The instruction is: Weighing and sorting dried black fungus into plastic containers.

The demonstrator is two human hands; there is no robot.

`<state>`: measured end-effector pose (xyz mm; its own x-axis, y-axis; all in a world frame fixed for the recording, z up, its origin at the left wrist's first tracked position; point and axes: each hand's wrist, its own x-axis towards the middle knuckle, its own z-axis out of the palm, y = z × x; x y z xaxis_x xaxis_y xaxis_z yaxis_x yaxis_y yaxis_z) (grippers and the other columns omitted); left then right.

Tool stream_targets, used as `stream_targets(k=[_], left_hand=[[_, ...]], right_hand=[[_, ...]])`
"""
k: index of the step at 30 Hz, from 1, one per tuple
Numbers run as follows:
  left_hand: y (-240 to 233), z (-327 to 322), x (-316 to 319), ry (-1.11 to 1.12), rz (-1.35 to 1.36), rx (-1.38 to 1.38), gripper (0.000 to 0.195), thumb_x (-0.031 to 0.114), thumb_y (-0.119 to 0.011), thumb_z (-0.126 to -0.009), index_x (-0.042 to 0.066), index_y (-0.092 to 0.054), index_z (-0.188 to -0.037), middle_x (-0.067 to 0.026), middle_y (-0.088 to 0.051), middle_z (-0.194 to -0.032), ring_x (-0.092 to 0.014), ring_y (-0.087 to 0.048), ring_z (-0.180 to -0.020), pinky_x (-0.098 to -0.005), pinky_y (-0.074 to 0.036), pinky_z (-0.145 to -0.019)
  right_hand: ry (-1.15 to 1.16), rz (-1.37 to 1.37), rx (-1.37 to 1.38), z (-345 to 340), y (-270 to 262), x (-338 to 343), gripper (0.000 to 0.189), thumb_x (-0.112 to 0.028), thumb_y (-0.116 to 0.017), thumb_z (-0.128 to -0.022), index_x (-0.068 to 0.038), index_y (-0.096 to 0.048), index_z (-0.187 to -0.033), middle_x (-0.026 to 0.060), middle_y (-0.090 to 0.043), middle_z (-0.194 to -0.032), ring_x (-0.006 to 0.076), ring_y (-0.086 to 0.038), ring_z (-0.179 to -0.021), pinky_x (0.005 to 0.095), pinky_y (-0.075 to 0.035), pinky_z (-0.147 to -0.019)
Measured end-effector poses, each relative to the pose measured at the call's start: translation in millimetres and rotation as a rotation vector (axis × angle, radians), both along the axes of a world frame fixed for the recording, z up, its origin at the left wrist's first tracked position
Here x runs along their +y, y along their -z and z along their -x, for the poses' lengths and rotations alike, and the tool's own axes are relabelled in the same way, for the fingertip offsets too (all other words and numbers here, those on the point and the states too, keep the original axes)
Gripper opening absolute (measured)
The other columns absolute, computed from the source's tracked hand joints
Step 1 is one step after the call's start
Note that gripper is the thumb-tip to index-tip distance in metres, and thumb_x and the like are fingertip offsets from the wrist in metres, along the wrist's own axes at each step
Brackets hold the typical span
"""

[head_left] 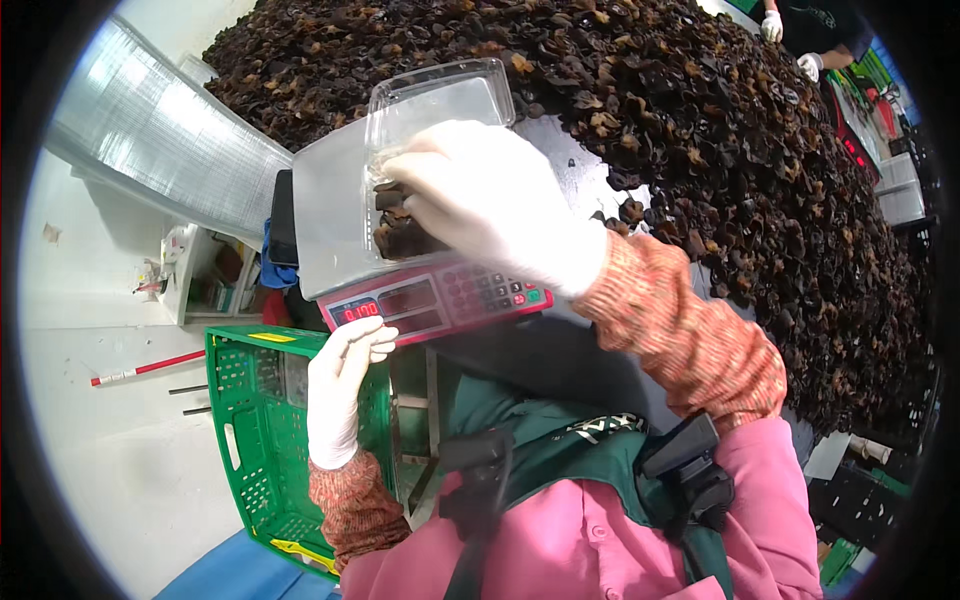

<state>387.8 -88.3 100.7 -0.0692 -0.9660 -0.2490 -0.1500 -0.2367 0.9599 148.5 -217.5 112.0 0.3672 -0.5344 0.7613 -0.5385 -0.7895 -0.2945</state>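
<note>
My right hand [487, 199], in a white glove, is over a clear plastic clamshell box [442, 82] on the grey plate of a red digital scale [480, 300]. Dark wood ear mushrooms [401, 225] lie in the box below its fingers; the hand is blurred, and whether its fingers hold a piece is hidden. My left hand [345, 390], also gloved, rests with its fingertips at the scale's lit display, holding nothing. A large heap of wood ear mushrooms [675, 97] spreads behind and right of the scale.
A green plastic crate [262, 457] stands below the scale at left. A tall stack of clear plastic lids or trays [172, 120] leans at upper left, near a black phone-like object [283, 217]. Across the heap at upper right are a co-worker's gloved hands [810, 66] and another scale [855, 142].
</note>
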Motion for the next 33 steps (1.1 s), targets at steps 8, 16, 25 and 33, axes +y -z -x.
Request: stream_targets(k=[8,16,25,33], left_hand=[[-1,-15,-13,0.019,0.075,-0.068,0.033,0.018,-0.052,-0.101,-0.004,-0.058,-0.124,-0.0135,-0.069,-0.111,-0.016,-0.063,-0.102,-0.0299,-0.047,-0.092],[-10,-34,-52,-0.153,0.185,-0.14,0.025,0.007,-0.056,-0.099,-0.004,-0.062,-0.12,-0.0123,-0.07,-0.105,-0.014,-0.064,-0.093,-0.0284,-0.05,-0.088],[-3,-10,-76,-0.016,0.108,-0.135,0.027,0.016,-0.055,-0.1,-0.001,-0.063,-0.12,-0.0078,-0.071,-0.103,-0.01,-0.063,-0.087,-0.0242,-0.05,-0.08],[17,4,-81,-0.065,0.0,0.016,0.027,0.026,-0.061,-0.1,0.0,-0.061,-0.1,-0.0096,-0.068,-0.08,-0.008,-0.062,-0.06,-0.0169,-0.044,-0.048]], right_hand=[[-0.021,-0.031,0.232,26,-3,-17,0.032,-0.028,-0.057,-0.096,-0.008,-0.063,-0.121,0.0133,-0.059,-0.132,0.0317,-0.054,-0.121,0.0505,-0.036,-0.105],[0.13,-0.247,-0.063,65,-17,3,0.018,-0.007,-0.063,-0.089,-0.005,-0.07,-0.107,0.0115,-0.07,-0.101,0.0271,-0.066,-0.095,0.0355,-0.052,-0.085],[-0.211,-0.006,0.33,-22,19,23,0.03,-0.019,-0.063,-0.081,0.0,-0.064,-0.105,0.014,-0.067,-0.107,0.0266,-0.062,-0.104,0.0455,-0.04,-0.108],[-0.097,-0.11,0.276,-17,25,21,0.036,-0.022,-0.062,-0.085,0.001,-0.064,-0.113,0.0166,-0.065,-0.117,0.0299,-0.058,-0.116,0.0551,-0.032,-0.113]])
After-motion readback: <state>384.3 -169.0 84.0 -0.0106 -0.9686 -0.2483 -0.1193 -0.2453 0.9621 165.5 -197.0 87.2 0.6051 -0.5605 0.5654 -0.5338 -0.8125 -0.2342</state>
